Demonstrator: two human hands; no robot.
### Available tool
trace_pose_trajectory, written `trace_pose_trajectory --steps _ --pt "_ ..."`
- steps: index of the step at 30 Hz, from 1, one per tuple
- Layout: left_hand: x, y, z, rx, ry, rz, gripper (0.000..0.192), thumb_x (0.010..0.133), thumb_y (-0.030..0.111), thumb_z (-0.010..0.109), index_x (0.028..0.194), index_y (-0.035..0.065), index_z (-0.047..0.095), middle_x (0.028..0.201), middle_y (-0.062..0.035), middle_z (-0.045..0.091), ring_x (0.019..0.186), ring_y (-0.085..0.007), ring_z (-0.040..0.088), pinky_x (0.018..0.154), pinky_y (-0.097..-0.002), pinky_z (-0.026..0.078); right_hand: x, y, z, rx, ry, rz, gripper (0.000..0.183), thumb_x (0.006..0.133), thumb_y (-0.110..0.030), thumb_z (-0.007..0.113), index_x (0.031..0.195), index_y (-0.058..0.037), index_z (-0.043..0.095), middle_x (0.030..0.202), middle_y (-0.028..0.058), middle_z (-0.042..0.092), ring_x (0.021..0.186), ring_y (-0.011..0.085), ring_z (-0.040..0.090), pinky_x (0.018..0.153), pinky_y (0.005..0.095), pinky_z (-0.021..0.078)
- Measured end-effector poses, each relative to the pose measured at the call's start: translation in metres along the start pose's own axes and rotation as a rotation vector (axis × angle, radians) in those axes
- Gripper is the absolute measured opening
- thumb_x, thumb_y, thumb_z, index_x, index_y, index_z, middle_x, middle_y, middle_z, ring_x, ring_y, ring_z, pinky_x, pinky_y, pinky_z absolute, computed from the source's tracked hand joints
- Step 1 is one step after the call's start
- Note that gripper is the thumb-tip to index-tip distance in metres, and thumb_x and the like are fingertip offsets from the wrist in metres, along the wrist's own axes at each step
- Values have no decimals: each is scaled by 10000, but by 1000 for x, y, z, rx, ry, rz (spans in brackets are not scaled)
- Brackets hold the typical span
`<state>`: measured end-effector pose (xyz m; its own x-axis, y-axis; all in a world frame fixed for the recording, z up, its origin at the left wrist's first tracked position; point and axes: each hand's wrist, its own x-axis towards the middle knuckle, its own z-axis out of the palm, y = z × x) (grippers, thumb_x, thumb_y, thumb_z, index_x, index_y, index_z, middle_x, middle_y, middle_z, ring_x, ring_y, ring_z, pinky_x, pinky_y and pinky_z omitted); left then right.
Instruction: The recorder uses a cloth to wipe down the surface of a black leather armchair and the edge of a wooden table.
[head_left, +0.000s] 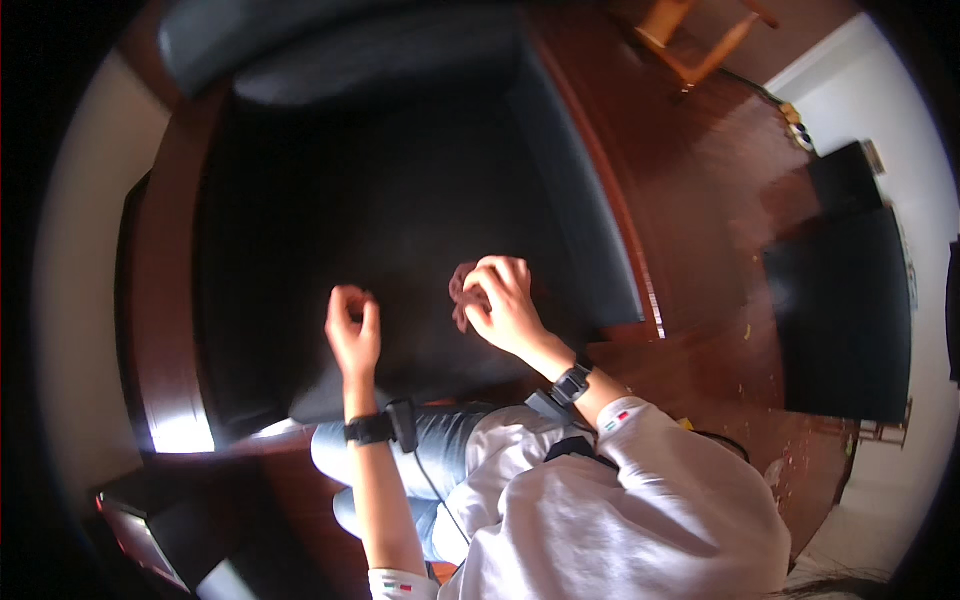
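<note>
My right hand (506, 304) is closed on a small, crumpled mauve-brown piece of fabric (460, 292). Its looped edge sticks out to the left of my fingers, and the rest is hidden under them. To the left, my left hand (352, 330) is raised with its fingers curled in. Something dark shows between its thumb and fingers, but I cannot tell an object from shadow there. Both hands are over the black seat (360, 202) of a leather sofa. The two hands are apart from each other.
The sofa has wooden arms, one on the left (169, 300) and one on the right (592, 142). A wrist device (403, 425) on my left arm trails a cable. Dark furniture (840, 315) stands by the right wall, and a wooden chair (694, 45) at the top right.
</note>
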<state>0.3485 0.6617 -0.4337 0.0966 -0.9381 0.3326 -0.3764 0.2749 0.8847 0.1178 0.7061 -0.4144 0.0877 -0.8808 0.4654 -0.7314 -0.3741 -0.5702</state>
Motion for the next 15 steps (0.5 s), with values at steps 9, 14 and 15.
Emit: trace_pose_trajectory --steps 9,14,15 --pt "-4 7 -7 79 18 27 117 839 9 603 814 19 489 702 -24 481 635 -109 437 609 -244 402 -65 5 -31 -151 27 225 486 742 -121 639 1192 -53 469 1221 202 430 1082 403 403 936 529 343" --pt "-4 7 -4 98 17 27 136 826 -2 606 792 25 477 699 -27 474 635 -108 431 610 -246 399 -7 38 -4 -225 192 376 450 784 -176 631 1186 -83 451 1162 188 450 1053 384 414 909 522 340" --pt "-3 7 -2 96 15 24 136 826 -2 606 792 25 477 699 -27 474 635 -108 431 610 -246 399 12 52 0 -238 212 401 449 789 -183 636 1188 -86 452 1163 183 453 1056 384 416 913 520 340"
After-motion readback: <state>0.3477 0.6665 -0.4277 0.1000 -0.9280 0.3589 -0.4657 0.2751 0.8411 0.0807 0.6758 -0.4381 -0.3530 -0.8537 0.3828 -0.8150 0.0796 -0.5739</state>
